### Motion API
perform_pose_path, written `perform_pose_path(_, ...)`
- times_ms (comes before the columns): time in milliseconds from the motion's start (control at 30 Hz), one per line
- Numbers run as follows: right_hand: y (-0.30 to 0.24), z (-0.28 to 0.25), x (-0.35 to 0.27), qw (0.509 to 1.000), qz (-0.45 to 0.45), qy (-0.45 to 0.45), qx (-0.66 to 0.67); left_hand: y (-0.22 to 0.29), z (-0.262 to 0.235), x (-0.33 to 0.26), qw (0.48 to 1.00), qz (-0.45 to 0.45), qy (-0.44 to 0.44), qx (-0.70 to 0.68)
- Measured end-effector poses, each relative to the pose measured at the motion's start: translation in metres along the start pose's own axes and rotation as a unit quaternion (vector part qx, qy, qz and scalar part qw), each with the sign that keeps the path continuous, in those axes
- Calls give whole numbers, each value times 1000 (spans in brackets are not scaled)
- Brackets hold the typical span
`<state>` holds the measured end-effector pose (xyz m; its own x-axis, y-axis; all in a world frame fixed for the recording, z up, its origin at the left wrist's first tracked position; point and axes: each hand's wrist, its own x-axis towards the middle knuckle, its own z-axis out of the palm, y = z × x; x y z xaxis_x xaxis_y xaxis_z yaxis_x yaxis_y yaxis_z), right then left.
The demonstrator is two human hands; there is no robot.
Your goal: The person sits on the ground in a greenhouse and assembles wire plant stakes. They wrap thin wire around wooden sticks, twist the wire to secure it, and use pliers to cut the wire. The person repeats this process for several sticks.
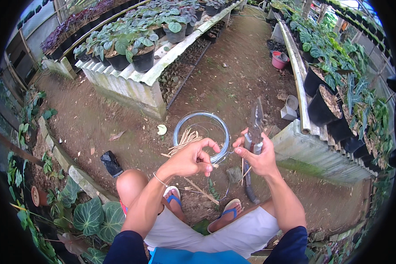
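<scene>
Pliers (255, 126) jutting past right fingers (246, 155) clamped around them; left fingers (207, 143) curled, hold unclear.

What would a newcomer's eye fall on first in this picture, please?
Probably the shiny coil of wire on the ground near the centre, with pale strips at its left edge. Then the pliers held in the right grip, and the leafy potted plants on the upper-left bench.

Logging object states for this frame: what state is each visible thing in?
Left hand: fingers curled, grip unclear
Right hand: closed around pliers
Pliers: tip up, jaw opening unclear
Wire coil: wound
Sticks: loose pile
Sandals: worn
Pink pot: upright
Potted plants: in leaf
</scene>
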<state>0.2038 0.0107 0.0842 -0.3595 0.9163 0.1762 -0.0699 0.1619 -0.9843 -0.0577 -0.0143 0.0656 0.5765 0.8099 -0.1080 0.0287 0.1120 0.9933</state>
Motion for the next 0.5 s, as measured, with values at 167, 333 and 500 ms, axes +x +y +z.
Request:
perform_pose_path(167, 6, 1, 0, 998, 43, 15, 48, -2, 3, 3, 997, 32, -32, -65)
perform_pose_path(333, 13, 10, 3, 990, 121, 32, 72, -1, 4, 1, 990, 79, -20, -114)
perform_pose_path(500, 11, 13, 1, 982, 136, 46, 124, -8, 2, 3, 970, 127, 51, -200)
